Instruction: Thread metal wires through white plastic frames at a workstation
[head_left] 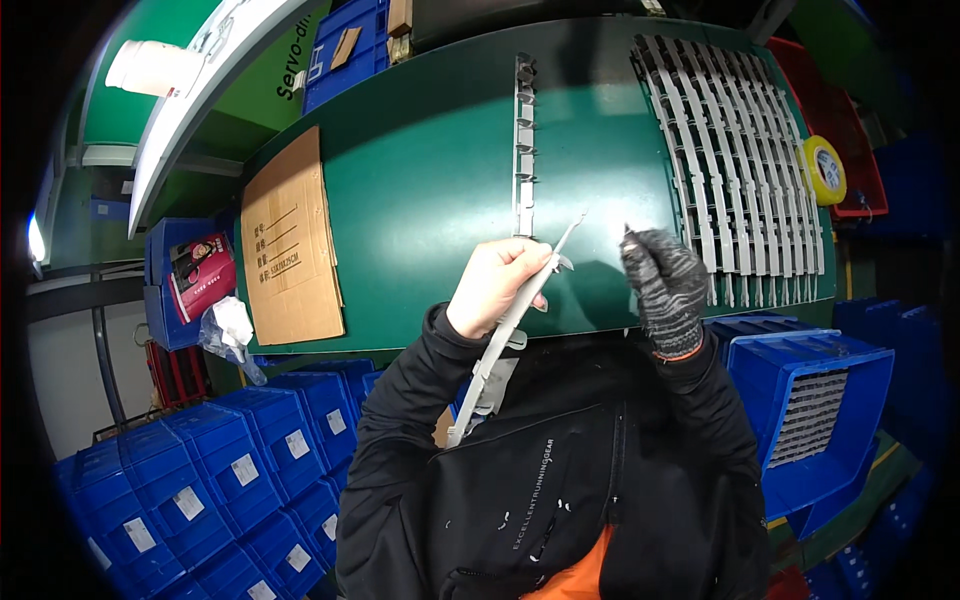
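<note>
My bare left hand (490, 285) is closed around a long grey slotted strip (492, 362). The strip runs slanted from my body up over the table's near edge, with its thin tip pointing up and right. My right hand (668, 287), in a dark striped knit glove, hovers right of that tip, apart from the strip. Its fingers are pinched together, and a small dark point shows at their ends, too small to name. Beyond my left hand, a similar grey strip with tabs (526, 130) lies lengthwise on the green table (420, 190).
Several grey strips (735, 170) lie side by side at right, beside a yellow tape roll (826, 170) and a red tray (850, 125). A flat cardboard piece (290, 240) covers the table's left end. Blue bins (230, 450) stack at lower left; another blue bin (815, 400) stands at right.
</note>
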